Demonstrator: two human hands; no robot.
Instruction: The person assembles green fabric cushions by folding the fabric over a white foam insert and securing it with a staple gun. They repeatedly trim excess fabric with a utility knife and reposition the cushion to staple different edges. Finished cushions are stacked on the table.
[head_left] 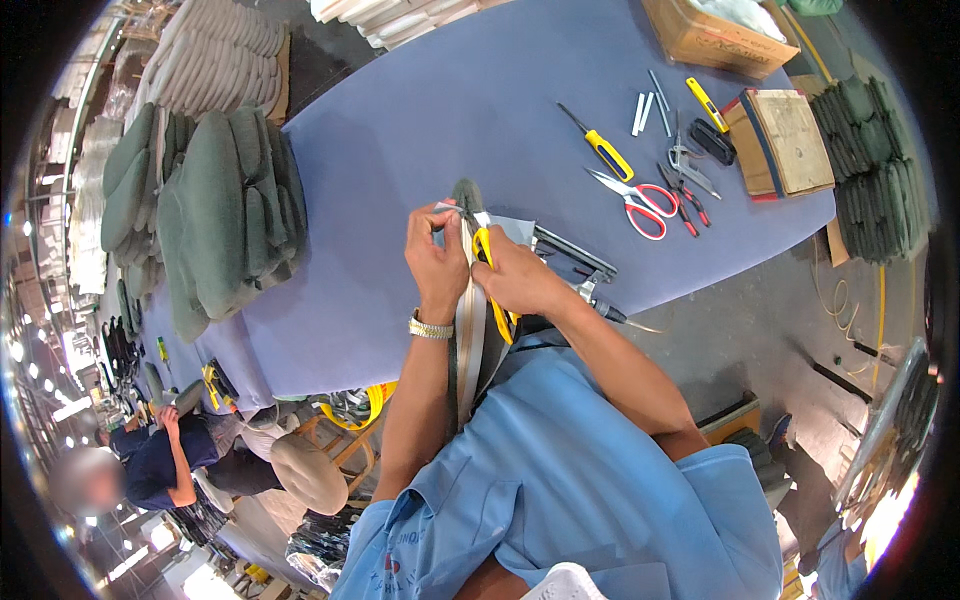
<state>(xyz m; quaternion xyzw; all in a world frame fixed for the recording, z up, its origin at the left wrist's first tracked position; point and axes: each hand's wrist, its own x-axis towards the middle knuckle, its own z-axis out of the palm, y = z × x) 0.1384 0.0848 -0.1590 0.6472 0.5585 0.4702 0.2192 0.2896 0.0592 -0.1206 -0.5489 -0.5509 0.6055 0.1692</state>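
Left hand [436, 262] pinches a fabric strip [466, 325] near its far end, right hand [517, 277] gripping a yellow-handled tool [482, 243] lengthwise alongside.

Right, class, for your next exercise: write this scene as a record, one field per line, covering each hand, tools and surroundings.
Left hand: pinching a long dark-and-pale strip near its far end
Right hand: gripping a yellow-handled tool
Table: blue surface
Loose tools: yellow screwdriver, red-handled scissors, red-handled pliers
Table's left: piled green pads
Far right: cardboard box

Blue tbl [380, 120] w/ red scissors [627, 191], screwdrvr [608, 153]
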